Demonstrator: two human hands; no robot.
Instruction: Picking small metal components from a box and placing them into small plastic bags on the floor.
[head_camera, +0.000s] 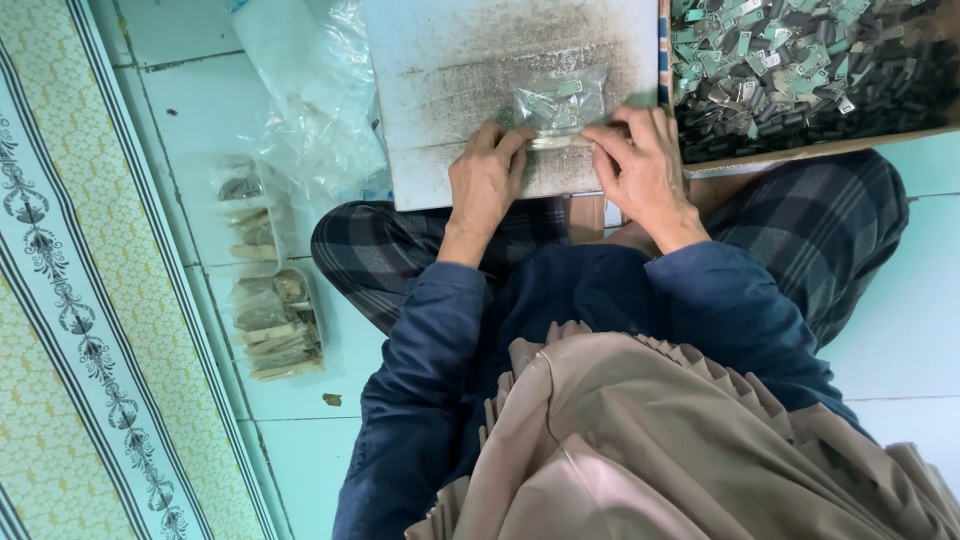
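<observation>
While both hands pinch its near edge, the small clear plastic bag of pale metal pieces (558, 103) lies on the scuffed white board (440, 60); left hand (486, 180) and right hand (640, 170) should press evenly along the mouth, keeping contents clear of the seam, the cardboard tray of loose pieces (800, 150) just right.

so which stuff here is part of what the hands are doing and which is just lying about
In use:
left hand
right hand
small clear bag
white board
box of small metal parts

Lying about:
filled bags on floor
loose plastic sheeting
patterned mat
</observation>
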